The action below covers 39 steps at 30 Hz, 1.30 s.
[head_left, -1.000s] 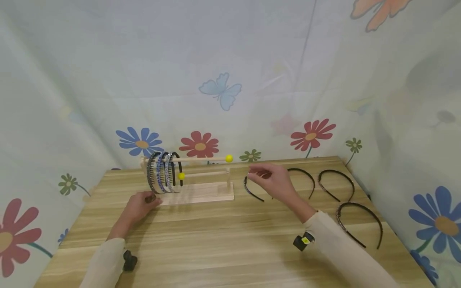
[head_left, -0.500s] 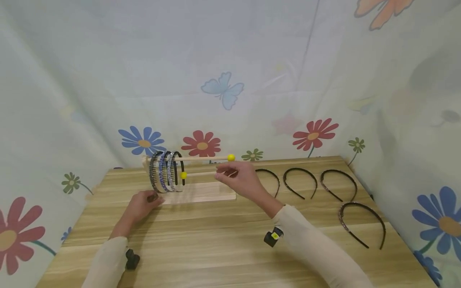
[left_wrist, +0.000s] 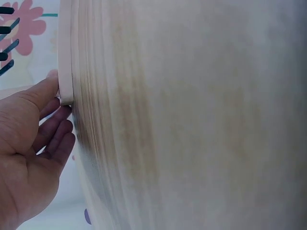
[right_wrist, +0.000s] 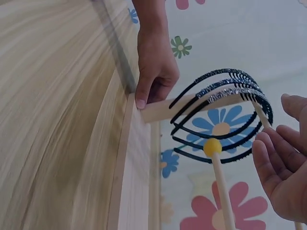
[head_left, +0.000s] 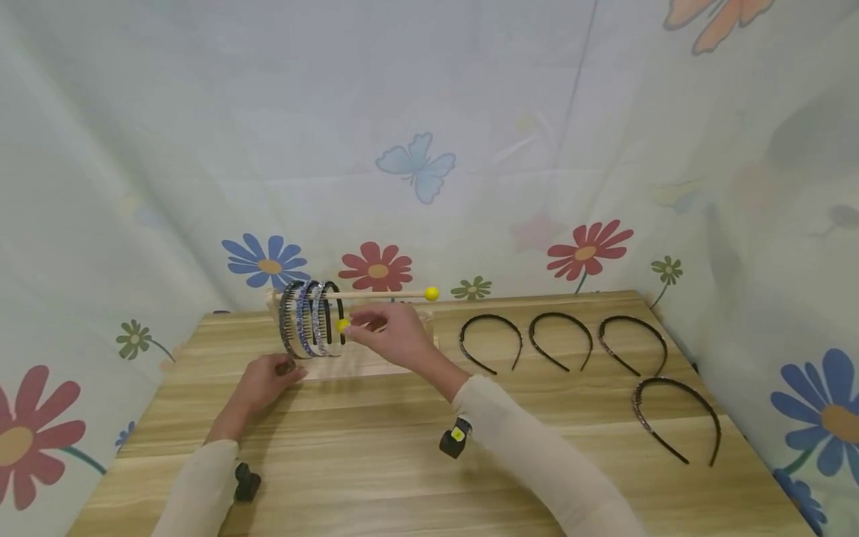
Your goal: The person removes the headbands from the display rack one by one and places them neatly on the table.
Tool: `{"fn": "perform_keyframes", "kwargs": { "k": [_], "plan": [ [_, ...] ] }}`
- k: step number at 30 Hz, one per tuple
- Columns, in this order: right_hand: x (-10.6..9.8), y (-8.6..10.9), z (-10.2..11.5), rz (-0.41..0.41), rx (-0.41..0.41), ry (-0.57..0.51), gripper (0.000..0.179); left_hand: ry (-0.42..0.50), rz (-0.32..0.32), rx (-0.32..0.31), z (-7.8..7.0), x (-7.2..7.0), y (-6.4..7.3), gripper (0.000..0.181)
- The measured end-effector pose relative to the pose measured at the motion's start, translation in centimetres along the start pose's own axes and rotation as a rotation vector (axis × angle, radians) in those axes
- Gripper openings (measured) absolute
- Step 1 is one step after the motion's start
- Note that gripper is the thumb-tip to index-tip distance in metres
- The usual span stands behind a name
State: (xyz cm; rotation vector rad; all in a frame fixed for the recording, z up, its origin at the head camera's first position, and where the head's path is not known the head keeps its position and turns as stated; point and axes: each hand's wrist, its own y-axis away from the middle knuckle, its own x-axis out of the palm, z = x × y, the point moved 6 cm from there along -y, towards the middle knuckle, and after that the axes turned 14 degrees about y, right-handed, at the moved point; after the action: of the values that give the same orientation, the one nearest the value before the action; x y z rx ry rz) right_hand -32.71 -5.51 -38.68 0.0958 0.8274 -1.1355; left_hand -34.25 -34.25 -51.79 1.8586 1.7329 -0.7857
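The wooden stand sits on the table, and the left hand pinches a front corner of its base between thumb and fingers. The right hand is at the front of the stand, thumb and fingers parted and loosely bent, with nothing between them that shows. Its tips are near the yellow ball ending the stand's lower rod; the right wrist view shows them apart from it.

Three glittery headbands hang near the left end of the stand's upper rod, and four loose headbands lie to the right of the stand. The bands look light and springy, probably thin plastic (the comb teeth inside could catch on a neighbour), so the top of the arch seems the best place to hold one. The stand looks stiff but light enough to slide, so its base corner is a sensible grip.
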Motion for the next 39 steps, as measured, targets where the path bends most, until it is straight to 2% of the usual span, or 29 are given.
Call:
{"fn": "perform_keyframes", "kwargs": {
  "k": [9, 24, 30, 39],
  "plan": [
    [3.0, -1.6, 0.7, -0.011, 0.028, -0.067, 0.041, -0.004, -0.010, 0.018, 0.2, -0.1, -0.2, 0.029],
    [5.4, -2.1, 0.9, -0.005, 0.070, -0.112, 0.034, 0.013, -0.007, 0.025, -0.3, -0.2, 0.1, 0.027],
    [5.6, -2.1, 0.9, -0.024, 0.097, -0.116, 0.034, 0.008, -0.005, 0.028, -0.3, -0.2, 0.1, 0.029],
    [4.9, -2.2, 1.4, -0.046, 0.059, -0.035, 0.025, 0.003, -0.004, 0.028, -0.2, -0.2, 0.2, 0.032]
  ]
}}
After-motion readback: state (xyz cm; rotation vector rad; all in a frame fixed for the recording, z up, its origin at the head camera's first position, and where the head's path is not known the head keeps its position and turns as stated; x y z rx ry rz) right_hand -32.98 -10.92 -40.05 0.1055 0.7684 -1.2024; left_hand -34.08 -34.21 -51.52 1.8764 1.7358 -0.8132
